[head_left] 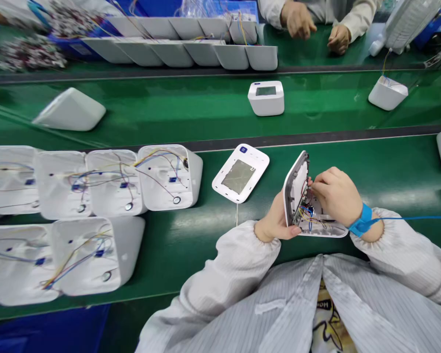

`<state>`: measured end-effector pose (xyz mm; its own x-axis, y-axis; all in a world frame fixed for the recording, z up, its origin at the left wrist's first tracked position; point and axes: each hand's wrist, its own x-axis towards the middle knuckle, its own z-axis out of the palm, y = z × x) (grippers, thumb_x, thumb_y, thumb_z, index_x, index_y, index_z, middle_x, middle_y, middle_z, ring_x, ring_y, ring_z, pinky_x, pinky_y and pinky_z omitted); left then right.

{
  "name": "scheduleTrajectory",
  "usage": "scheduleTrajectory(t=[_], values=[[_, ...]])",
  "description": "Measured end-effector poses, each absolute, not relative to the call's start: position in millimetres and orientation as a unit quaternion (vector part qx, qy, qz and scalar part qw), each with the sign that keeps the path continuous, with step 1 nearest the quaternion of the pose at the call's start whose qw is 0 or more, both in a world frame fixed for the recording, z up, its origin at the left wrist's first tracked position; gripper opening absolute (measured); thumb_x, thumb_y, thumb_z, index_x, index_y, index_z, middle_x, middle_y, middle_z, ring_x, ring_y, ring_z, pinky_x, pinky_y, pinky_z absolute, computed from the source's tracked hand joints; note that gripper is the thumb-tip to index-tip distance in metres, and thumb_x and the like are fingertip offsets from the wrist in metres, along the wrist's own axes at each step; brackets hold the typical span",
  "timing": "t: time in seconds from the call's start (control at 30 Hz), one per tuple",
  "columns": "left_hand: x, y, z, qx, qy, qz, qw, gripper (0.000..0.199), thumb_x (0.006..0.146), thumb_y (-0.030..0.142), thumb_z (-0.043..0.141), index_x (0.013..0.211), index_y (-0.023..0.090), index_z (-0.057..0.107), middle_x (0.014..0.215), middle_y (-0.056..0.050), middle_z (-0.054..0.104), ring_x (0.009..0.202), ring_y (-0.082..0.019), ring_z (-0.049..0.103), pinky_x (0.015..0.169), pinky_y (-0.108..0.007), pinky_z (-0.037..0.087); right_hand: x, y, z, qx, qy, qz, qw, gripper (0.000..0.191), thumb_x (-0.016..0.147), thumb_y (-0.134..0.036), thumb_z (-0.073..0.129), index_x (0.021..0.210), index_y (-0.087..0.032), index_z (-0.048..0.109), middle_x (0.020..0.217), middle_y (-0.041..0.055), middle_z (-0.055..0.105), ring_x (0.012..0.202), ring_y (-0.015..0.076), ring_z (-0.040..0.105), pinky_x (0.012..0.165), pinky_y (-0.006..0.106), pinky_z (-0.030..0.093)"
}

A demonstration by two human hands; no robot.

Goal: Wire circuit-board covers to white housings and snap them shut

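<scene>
Shells on the left: six open white plastic housings (pixel 169 179) that I can count, lying on the green desk (pixel 389 166) in two rows (four behind, two in front), each showing loose coloured wires and a small round disc inside; the far-left ones run off the edge, so there may be more.
Middle of the desk: one white front panel with a grey screen window and a blue button (pixel 240 172), lying flat and face up, just left of the hands, touching neither.
Left hand (pixel 277 220): grip wrapped round the lower left edge of a white lid with a grey inner rim (pixel 296 189), holding it tipped up on edge.
Thing being worked on: one open white device base with a small circuit board and red, blue and yellow wires (pixel 316 220), sitting between both hands; its long axis runs left to right along the near edge of the desk.
Right hand (pixel 336 196): fingers pinched together down on the wires right at the hinge side, so it's the nearer hand; can't tell exactly which wire it has.
Wrist: one blue strap with a blue cord (pixel 362 220) trailing off right.
Far belt: three white units, well apart.
Across: another person's two hands (pixel 316 24).
</scene>
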<state>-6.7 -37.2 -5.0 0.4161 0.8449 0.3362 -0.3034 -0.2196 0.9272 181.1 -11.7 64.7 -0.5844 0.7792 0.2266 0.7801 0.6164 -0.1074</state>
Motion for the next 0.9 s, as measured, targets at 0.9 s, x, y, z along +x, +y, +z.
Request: scheduleTrajectory(t=[0.9], values=[[-7, -33, 13, 0.632, 0.246, 0.476, 0.561, 0.090, 0.070, 0.072, 0.065, 0.146, 0.028, 0.044, 0.148, -0.010, 0.049, 0.136, -0.039, 0.044, 0.116, -0.055, 0.034, 176, -6, 68, -0.362, -0.920, -0.076, 0.132, 0.032, 0.093, -0.013, 0.054, 0.063, -0.017, 0.063, 0.066, 0.0068, 0.053, 0.073, 0.0211, 0.038, 0.065, 0.037, 0.024]])
